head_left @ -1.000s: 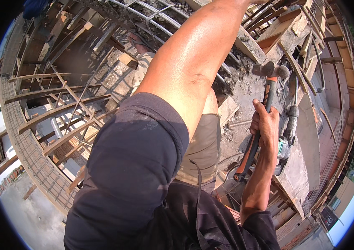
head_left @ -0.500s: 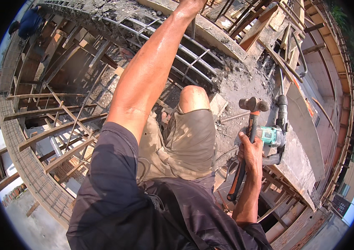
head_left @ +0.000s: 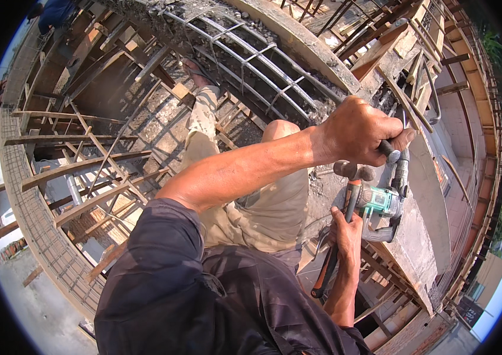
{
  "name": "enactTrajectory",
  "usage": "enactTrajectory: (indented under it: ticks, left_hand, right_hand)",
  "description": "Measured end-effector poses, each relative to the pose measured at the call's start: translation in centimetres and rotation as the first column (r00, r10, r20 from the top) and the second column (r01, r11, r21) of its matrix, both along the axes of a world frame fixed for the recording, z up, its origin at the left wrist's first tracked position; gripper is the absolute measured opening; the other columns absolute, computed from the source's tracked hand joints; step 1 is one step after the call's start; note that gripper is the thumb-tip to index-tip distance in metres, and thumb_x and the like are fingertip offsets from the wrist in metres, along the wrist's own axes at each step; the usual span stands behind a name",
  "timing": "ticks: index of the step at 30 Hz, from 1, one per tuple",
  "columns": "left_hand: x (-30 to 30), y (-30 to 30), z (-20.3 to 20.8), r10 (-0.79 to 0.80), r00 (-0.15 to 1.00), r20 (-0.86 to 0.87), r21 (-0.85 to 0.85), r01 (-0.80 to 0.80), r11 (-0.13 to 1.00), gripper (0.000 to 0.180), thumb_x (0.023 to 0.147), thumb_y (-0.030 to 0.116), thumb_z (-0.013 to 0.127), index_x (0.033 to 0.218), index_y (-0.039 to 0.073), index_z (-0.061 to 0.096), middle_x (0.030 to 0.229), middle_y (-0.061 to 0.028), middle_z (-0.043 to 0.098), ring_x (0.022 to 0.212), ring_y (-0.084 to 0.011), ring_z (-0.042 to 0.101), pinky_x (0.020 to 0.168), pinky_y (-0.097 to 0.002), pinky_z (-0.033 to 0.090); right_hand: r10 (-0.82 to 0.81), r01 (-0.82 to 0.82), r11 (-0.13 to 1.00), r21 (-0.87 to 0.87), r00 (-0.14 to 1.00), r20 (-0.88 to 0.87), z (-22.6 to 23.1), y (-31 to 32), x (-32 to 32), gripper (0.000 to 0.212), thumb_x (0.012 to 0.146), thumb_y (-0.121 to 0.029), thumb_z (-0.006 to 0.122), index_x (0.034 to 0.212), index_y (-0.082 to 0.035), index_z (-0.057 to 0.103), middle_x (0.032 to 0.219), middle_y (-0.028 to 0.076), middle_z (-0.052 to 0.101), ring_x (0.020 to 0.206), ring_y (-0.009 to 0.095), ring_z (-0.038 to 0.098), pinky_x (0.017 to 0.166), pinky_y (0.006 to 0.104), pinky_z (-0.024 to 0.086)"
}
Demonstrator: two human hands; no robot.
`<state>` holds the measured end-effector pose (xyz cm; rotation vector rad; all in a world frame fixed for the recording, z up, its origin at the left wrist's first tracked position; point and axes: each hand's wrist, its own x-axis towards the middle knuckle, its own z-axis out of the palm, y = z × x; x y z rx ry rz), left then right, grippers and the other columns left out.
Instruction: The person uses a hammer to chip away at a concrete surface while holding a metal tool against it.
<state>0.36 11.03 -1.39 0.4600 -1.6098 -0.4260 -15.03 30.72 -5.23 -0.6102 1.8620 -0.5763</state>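
My right hand is closed around the handle of a hammer. This handle is black and orange, and the worn steel head points up and away. Beside that hand a teal and grey rotary hammer drill lies on the concrete. My left hand makes a fist above the drill's front end. A dark rod-shaped piece sticks out below this fist, close to the drill's chuck. Whether it belongs to the drill I cannot tell. The fist hides part of the drill bit.
An exposed steel rebar cage runs through a broken concrete beam ahead. Timber props and planks fill a drop at left. A bent steel bar and wood offcuts lie at the far right. A person in blue is at the far left.
My left hand has come down from the upper edge and swung right to the drill's front end. The hammer stays in my right hand, shifted slightly left and down in the view.
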Motion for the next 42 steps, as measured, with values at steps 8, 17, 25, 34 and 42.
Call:
enactTrajectory:
  ticks: [8, 17, 25, 34, 42]
  left_hand:
    - [0.2, -3.3, -6.0, 0.112, 0.994, -0.017, 0.096, -0.110, 0.989, 0.038, 0.089, 0.018, 0.067, 0.055, 0.008, 0.053, 0.050, -0.0101, 0.050, 0.042, -0.0270, 0.053, 0.041, -0.0368, 0.040]
    - [0.3, -6.4, -10.3, 0.109, 0.989, -0.102, 0.165, -0.092, 0.982, 0.033, 0.088, 0.015, 0.066, 0.059, 0.005, 0.055, 0.051, -0.0123, 0.051, 0.043, -0.0270, 0.050, 0.043, -0.0369, 0.040]
    - [-0.1, -6.4, -9.6, 0.164, 0.986, -0.034, 0.180, -0.156, 0.971, 0.030, 0.086, 0.015, 0.066, 0.060, 0.004, 0.057, 0.053, -0.0143, 0.052, 0.044, -0.0271, 0.053, 0.044, -0.0363, 0.042]
    - [-0.9, -7.4, -11.8, 0.149, 0.981, 0.121, 0.364, -0.183, 0.913, 0.027, 0.089, 0.023, 0.062, 0.068, 0.005, 0.062, 0.062, -0.0162, 0.060, 0.059, -0.0345, 0.063, 0.053, -0.0396, 0.049]
    - [-1.1, -8.5, -10.3, 0.027, 0.973, 0.231, 0.422, -0.125, 0.898, 0.028, 0.087, 0.028, 0.060, 0.069, 0.008, 0.068, 0.063, -0.0152, 0.063, 0.060, -0.0346, 0.064, 0.059, -0.0425, 0.052]
  right_hand:
    - [0.055, -0.053, 0.998, 0.036, 0.998, -0.041, -0.1, -0.4, 1.6, 0.032, 0.091, -0.024, 0.069, 0.071, -0.008, 0.049, 0.057, -0.004, 0.044, 0.046, 0.006, 0.038, 0.042, 0.0261, 0.029]
    - [0.101, -0.115, 0.988, -0.101, 0.986, -0.136, 2.6, -1.5, 3.3, 0.028, 0.091, -0.020, 0.070, 0.073, -0.005, 0.053, 0.059, -0.003, 0.049, 0.047, 0.007, 0.042, 0.042, 0.0264, 0.032]
    - [-0.009, 0.091, 0.581, -0.809, 0.994, 0.105, 5.5, -6.2, 5.8, 0.031, 0.099, -0.015, 0.055, 0.072, -0.008, 0.040, 0.053, -0.001, 0.040, 0.043, 0.006, 0.036, 0.038, 0.0256, 0.029]
    - [0.022, -0.107, 0.920, -0.377, 0.975, -0.223, 3.3, -6.2, 4.6, 0.033, 0.092, -0.019, 0.068, 0.067, -0.006, 0.052, 0.055, -0.002, 0.048, 0.045, 0.006, 0.042, 0.041, 0.0258, 0.033]
    - [-0.045, 0.032, 0.917, -0.398, 0.999, -0.023, 3.9, -3.9, 4.1, 0.028, 0.093, -0.016, 0.066, 0.071, -0.008, 0.051, 0.055, -0.004, 0.043, 0.042, 0.006, 0.038, 0.038, 0.0241, 0.029]
